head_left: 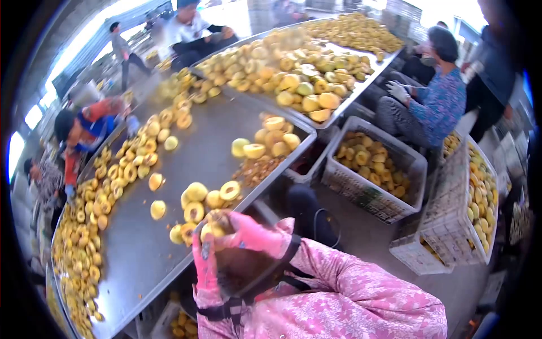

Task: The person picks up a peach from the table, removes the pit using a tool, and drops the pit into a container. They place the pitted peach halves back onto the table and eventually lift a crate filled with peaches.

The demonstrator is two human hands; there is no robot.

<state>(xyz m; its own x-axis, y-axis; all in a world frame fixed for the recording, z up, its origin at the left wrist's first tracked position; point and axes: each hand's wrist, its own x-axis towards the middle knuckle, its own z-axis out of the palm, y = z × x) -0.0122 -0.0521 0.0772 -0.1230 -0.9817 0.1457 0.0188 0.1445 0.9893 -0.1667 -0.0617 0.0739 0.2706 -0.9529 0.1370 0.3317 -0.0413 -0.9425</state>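
Observation:
Both my hands wear pink gloves and meet at the near edge of the metal table [186, 152]. My left hand [206, 263] points upward, its fingers against a yellow fruit [213, 230]. From the right, my right hand [251, 233] closes round the same fruit. The gloves partly hide the fruit. Just beyond them lie several yellow fruit halves [195, 192], some with hollow centres. A small heap of brown pits [257, 171] lies near the table's edge, beside more halves [274, 138].
Rows of fruit halves [130, 169] line the table's far side. A second table holds a large pile [299, 73]. Crates of fruit [375, 206] [443, 212] stand at the right. Co-workers sit at the left [96, 127], back [192, 34] and right [443, 104].

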